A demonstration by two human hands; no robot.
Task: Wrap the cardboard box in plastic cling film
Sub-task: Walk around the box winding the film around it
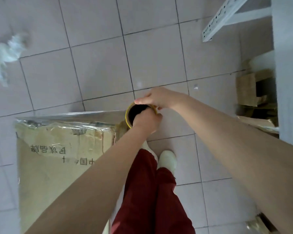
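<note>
On a tiled floor (159, 56), head view looking straight down: a person stands at the right end of the cardboard box (57, 166), which lies to the left of both hands with its printed face up. The roll of cling film (136, 112) is seen end-on, yellow-rimmed with a dark hollow core, and hangs just off the box's far right corner. The left hand (147, 123) curls over the near rim, its fingers apparently tucked into the core. The right hand (159, 98) grips the far rim from above. Both hands are thus closed round the roll, neither touching the box. This two-handed hold on the core probably lets the roll turn and pay out while tension is kept. A stretched sheet of film (71, 115) runs leftward from the roll along the box's far edge, where glossy wrinkled layers already cover the upper band of cardboard. The lower part of the printed face looks bare, so wrapping is judged partly done. The box lies beside and below the left forearm, close to the person's red trousers (150, 200) and white shoe (167, 159). A crumpled wad of plastic (7, 53) lies well apart at upper left. A white perforated shelf upright (227, 19) and other cardboard pieces (247, 92) stand at right.
</note>
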